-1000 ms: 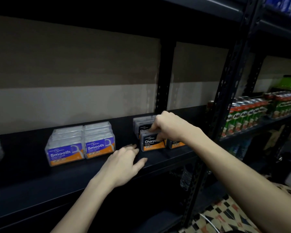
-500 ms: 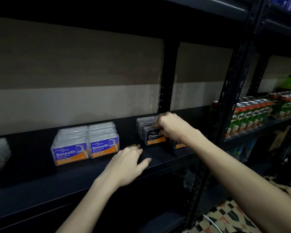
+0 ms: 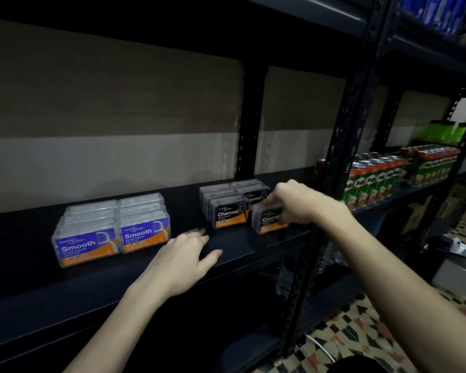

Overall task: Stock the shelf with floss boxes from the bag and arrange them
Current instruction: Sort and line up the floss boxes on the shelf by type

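Two rows of blue "Smooth" floss boxes (image 3: pixel 112 232) stand on the black shelf (image 3: pixel 234 249) at the left. Further right stand two rows of dark "Charcoal" floss boxes (image 3: pixel 228 211). My right hand (image 3: pixel 301 203) grips one Charcoal box (image 3: pixel 268 220) at the front of the right row, slightly forward of the others. My left hand (image 3: pixel 184 258) lies flat on the shelf between the two groups, fingers spread and holding nothing. The bag is out of view.
A black perforated upright (image 3: pixel 342 146) stands just right of my right hand. Beyond it, the neighbouring shelf holds green and red drink cans (image 3: pixel 377 179) and green packs (image 3: pixel 441 130). Patterned floor tiles (image 3: pixel 366 335) show below right.
My right hand left the front box of the left Charcoal row pushed back in line and moved right, where it now grips the front box of the right row. My left hand stayed flat.
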`<state>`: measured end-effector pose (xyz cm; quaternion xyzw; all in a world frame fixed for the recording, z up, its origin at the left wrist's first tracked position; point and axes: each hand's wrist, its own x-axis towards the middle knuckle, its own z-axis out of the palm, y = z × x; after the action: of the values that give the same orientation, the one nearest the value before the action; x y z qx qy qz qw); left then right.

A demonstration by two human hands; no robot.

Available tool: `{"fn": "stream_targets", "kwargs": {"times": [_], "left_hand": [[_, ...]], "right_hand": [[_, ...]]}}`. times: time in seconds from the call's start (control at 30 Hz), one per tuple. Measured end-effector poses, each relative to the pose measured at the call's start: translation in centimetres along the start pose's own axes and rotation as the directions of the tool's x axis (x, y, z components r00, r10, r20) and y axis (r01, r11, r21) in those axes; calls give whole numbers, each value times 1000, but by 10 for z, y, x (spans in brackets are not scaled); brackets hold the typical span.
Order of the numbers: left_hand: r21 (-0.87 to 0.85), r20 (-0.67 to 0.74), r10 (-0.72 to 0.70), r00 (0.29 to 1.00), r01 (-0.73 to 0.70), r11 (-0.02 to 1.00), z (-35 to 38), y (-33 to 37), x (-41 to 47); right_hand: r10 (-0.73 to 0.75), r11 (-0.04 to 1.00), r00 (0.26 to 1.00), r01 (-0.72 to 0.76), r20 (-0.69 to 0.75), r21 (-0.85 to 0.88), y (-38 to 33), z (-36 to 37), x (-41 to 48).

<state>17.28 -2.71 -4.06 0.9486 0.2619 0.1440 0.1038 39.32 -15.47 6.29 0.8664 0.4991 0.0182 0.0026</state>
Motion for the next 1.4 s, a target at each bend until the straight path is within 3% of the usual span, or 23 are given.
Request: {"fn": "stream_targets", "kwargs": {"times": [0.2,0.7,0.9,1.07,1.2,1.4], "left_hand": [[-14,-2,-2,1000,2,1000,3,-2,0],[-24,-1,8,1000,-8,1000,0,0,0],[-25,-17,5,1000,-5,1000,1,-1,0],[-23,-38,11,999,-12,1000,1,2,-1],[-18,-42,9,999,-10,1000,-1,3,-1],[3,-41,13,999,-13,1000,-3,5,0]], "right_hand": [[28,999,976,-20,-217,41,7,16,8],[-22,999,964,34,-265,42,-1,28,42],[-54,996,985,66,-162,68,8,21,58],[-48,998,988,54,148,-35,2,-10,82],[-79,980,956,127,283,-155,-11,-1,109],[-113,987,958,139,265,-84,-3,13,119]]}}
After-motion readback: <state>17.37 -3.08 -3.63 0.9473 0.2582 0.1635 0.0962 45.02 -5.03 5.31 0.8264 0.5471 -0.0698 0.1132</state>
